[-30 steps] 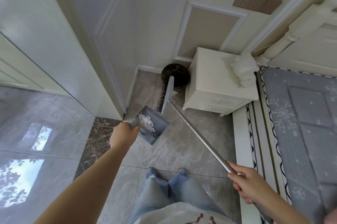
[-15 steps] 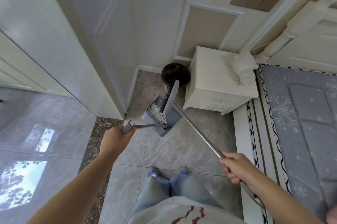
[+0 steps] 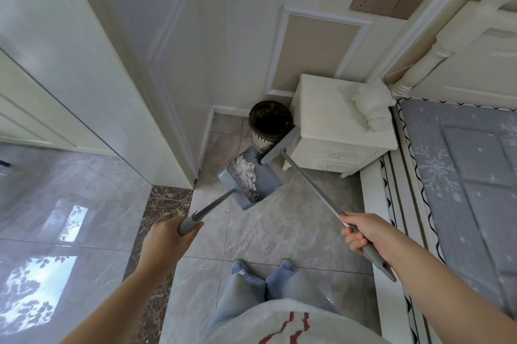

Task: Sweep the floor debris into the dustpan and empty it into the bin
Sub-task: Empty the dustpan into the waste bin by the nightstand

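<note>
My left hand [image 3: 167, 243] grips the end of the long handle of a grey dustpan [image 3: 263, 184]. The pan hangs above the tiled floor just in front of the dark round bin [image 3: 270, 119] and holds a pile of white scraps [image 3: 246, 171]. My right hand [image 3: 363, 234] grips the metal handle of the broom [image 3: 279, 145] near its grey end. The broom head sits at the pan's far edge, against the front of the bin.
A cream bedside cabinet [image 3: 335, 131] stands right of the bin with a white soft toy [image 3: 372, 103] on it. A bed with a grey quilt [image 3: 461, 175] fills the right side. A door frame [image 3: 167, 125] is on the left. My feet [image 3: 260, 268] stand on the tiles.
The dustpan has moved forward and away from me toward the bin, my left hand now holding it by the far end of its handle. My right hand slid along the broom handle.
</note>
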Demonstrator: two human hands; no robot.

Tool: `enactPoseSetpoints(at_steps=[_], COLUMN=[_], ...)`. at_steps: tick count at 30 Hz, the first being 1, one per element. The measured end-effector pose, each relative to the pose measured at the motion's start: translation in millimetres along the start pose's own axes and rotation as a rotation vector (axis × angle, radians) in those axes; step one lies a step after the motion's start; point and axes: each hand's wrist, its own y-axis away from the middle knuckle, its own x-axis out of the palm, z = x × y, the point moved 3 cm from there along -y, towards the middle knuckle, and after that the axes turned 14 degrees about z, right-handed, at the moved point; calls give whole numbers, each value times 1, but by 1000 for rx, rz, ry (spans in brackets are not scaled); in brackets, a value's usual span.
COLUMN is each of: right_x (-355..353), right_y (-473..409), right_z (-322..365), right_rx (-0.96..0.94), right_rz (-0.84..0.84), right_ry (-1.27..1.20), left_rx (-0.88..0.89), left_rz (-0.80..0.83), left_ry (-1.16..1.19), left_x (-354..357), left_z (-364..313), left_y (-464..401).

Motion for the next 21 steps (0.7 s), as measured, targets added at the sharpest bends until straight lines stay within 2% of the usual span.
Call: enactPoseSetpoints(at_steps=[8,16,21], right_x=[20,40,49], right_y=[-5,-18,-34], right_z=[3,19,23], right_rx=[146,91,45], right_rz=[107,261,286], right_ry=[-300,-651,-779], left_rx=[55,105,125], left_rz=[-31,-112,-169], left_ry=[20,21,56], left_x=[-13,-32,-41], left_z=[18,22,19], left_y=[25,51,64])
